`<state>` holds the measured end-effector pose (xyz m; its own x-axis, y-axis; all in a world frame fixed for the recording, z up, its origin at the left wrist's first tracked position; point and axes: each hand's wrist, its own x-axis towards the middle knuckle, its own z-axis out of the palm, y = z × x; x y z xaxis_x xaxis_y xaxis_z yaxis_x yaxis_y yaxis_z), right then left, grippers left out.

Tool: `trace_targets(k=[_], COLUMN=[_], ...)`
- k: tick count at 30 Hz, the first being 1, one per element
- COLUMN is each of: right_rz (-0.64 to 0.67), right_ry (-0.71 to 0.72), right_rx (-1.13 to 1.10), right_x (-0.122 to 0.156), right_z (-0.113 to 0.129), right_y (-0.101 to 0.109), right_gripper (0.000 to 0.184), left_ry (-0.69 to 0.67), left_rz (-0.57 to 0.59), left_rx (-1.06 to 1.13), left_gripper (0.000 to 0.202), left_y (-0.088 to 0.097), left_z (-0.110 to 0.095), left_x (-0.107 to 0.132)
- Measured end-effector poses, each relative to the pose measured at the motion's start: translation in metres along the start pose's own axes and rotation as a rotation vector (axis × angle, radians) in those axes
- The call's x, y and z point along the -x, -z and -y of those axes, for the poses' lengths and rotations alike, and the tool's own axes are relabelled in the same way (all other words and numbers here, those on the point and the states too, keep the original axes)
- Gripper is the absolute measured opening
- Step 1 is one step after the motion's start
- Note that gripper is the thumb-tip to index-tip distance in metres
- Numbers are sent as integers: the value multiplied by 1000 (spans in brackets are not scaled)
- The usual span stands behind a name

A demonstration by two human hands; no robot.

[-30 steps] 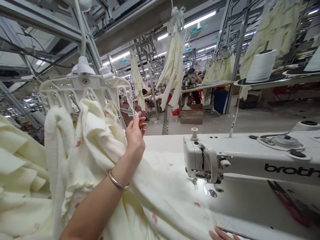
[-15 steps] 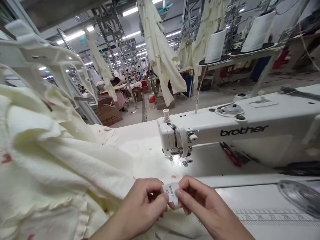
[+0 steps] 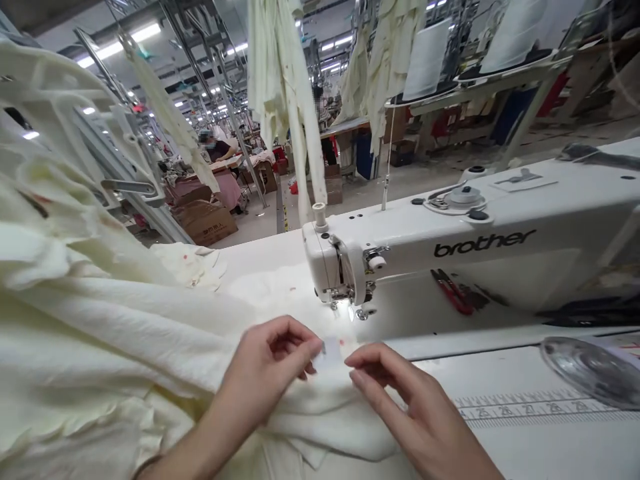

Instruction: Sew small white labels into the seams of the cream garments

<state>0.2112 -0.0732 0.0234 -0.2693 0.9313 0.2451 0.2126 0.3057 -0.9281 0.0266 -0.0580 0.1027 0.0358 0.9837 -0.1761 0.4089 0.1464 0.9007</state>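
Across the white table point(image 3: 525, 440), both hands pinched a small white label point(image 3: 331, 351) against cream fabric point(image 3: 150, 333). Left hand point(image 3: 273, 360) and right hand point(image 3: 400, 400) gripped narrowly; the label could probably slip askew.

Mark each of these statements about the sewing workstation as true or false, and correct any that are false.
1. Both hands pinch a small white label between them. True.
2. The left hand rests on the sewing machine's handwheel. False: it holds the label over the cream fabric.
3. The sewing machine bears the word "brother". True.
4. The right hand grips a pair of scissors. False: its fingers touch the label; red-handled snips lie behind the machine arm.
5. The fabric is dark blue. False: it is cream with small red marks.
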Motion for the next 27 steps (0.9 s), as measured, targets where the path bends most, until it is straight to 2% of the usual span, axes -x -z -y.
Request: trace_targets(k=[2,3,6,8,11,15,18,22,24,27], right_rz=[-94,-116,-107,-94,-80,-22,-34,-125,-141,-213], right_ry=[194,307,562,630,628,527,423,298,272,321], right_rx=[243,376,706,795,795,718,646,700,720,751], right_x=[11,17,29,33,31,21,12,9,12,17], right_z=[-16,-25,-50,-62,-69,-65,-61,-65,-70,-75], right_y=[1,1,-3,-5,-7,-8,-12,-16,-16,-14], right_gripper=[15,17,23,24,24,19,19,17,15,17], left_ry=[-119,-156,-170,-172,-181,-185,-187,-196,-86,169], left_rz=[-109,-120,3,72,86,54,34,-16,6,96], left_rx=[-233,-353,-593,-644,-644,-627,-610,-568,-452,-177], left_gripper=[17,14,12,15,20,17,15,10,12,14], left_y=[3,1,-14,-27,-36,-31,-27,-31,-35,-44], left_z=[-6,-7,4,20,45,64,64,49,43,44], left_x=[-12,-19,-43,-58,-73,-80,-77,-63,-57,-55])
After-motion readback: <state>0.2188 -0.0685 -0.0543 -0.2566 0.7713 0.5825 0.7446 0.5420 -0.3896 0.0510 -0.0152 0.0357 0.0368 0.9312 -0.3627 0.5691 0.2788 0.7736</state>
